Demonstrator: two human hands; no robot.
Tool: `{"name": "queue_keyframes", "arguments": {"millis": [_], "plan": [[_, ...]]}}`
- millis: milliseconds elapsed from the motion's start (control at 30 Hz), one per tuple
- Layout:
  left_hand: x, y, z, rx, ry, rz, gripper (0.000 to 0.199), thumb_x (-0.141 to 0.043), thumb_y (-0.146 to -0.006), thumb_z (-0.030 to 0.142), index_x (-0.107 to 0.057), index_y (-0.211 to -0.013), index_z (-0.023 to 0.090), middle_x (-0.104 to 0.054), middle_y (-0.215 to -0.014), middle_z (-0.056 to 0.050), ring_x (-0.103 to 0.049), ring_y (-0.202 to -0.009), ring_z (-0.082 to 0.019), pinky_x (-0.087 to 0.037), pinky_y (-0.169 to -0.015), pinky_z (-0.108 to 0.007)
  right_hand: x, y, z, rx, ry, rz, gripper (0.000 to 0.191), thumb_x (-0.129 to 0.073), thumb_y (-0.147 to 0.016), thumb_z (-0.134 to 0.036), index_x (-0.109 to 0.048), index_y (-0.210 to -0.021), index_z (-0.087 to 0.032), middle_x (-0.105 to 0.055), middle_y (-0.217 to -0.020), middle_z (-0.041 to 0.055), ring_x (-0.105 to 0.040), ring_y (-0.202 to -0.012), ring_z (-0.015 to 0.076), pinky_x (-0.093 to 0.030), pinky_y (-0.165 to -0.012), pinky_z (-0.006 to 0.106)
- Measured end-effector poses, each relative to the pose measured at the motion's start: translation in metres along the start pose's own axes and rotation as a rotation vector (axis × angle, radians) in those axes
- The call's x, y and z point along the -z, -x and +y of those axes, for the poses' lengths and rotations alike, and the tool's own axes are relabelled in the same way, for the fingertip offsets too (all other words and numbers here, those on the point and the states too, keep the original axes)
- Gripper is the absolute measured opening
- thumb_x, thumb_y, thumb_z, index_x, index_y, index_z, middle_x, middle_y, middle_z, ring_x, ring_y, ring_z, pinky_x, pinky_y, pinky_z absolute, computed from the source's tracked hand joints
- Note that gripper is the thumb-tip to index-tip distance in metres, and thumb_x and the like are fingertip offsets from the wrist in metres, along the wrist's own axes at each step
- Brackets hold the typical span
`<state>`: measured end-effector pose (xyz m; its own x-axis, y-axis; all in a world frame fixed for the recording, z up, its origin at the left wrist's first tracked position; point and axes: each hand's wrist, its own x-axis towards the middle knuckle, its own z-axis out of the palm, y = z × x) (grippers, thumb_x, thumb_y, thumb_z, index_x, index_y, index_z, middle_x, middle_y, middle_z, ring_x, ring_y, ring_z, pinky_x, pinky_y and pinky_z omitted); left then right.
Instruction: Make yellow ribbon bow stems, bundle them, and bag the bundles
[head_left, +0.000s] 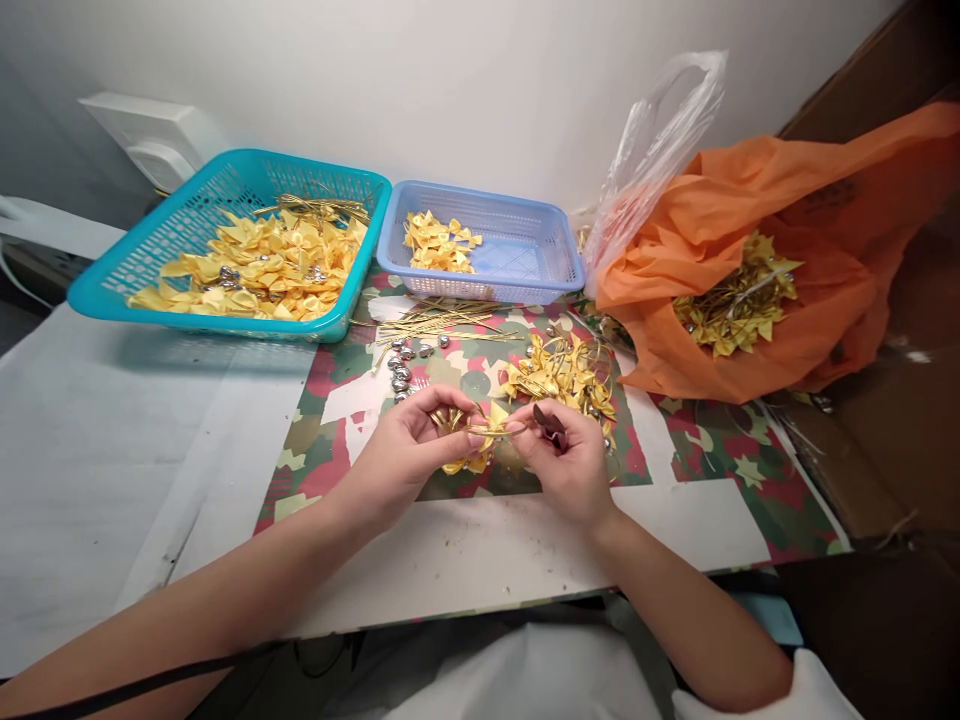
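My left hand (409, 440) and right hand (566, 450): both pinching one gold wire piece (491, 432) above the camouflage-patterned cover (307, 440); dark-handled tool (551, 425) tucked in the right.

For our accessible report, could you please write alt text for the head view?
Left hand and right hand hold gold wire by yellow petals above a patterned sheet; beyond are a teal basket, blue basket and orange bag.

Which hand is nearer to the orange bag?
Right. The right hand is to the left of the orange bag and closer to the person; the left hand is farther left.
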<state>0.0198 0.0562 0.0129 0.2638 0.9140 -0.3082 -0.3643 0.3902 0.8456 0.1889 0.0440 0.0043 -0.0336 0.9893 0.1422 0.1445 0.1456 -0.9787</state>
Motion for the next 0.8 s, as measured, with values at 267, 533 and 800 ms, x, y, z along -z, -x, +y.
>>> {"name": "queue_keyframes", "arguments": {"millis": [267,533,800], "plan": [[0.0003,-0.0007,0.0012,0.061,0.045,-0.022,0.036,-0.089,-0.059,0.018,-0.061,-0.083,0.017,-0.071,-0.075,-0.001,-0.064,-0.065,-0.01,-0.05,-0.062,-0.02,0.0015,-0.0017,0.0027,-0.066,-0.016,-0.021,0.032,-0.06,-0.084,-0.037,-0.05,-0.06,-0.019,-0.035,-0.053,-0.0059,-0.032,-0.049,0.0075,-0.028,-0.045,0.021],[-0.0001,-0.0008,0.0008,0.018,0.007,-0.029,0.034,-0.087,-0.059,0.016,-0.062,-0.083,0.017,-0.069,-0.078,0.0,-0.063,-0.066,-0.01,-0.05,-0.062,-0.021,0.0015,-0.0025,0.0057,-0.108,0.002,-0.047,0.034,-0.058,-0.084,-0.04,-0.045,-0.06,-0.02,-0.033,-0.054,-0.0053,-0.031,-0.052,0.0086,-0.027,-0.046,0.022],[0.0042,-0.0007,-0.0027,-0.004,-0.048,-0.035,0.031,-0.085,-0.065,0.017,-0.062,-0.085,0.019,-0.069,-0.079,0.001,-0.065,-0.072,-0.011,-0.052,-0.067,-0.021,0.0007,-0.0032,0.0065,-0.126,-0.068,-0.07,0.034,-0.057,-0.085,-0.039,-0.043,-0.061,-0.019,-0.032,-0.057,-0.0055,-0.03,-0.054,0.0082,-0.026,-0.048,0.022]]}}
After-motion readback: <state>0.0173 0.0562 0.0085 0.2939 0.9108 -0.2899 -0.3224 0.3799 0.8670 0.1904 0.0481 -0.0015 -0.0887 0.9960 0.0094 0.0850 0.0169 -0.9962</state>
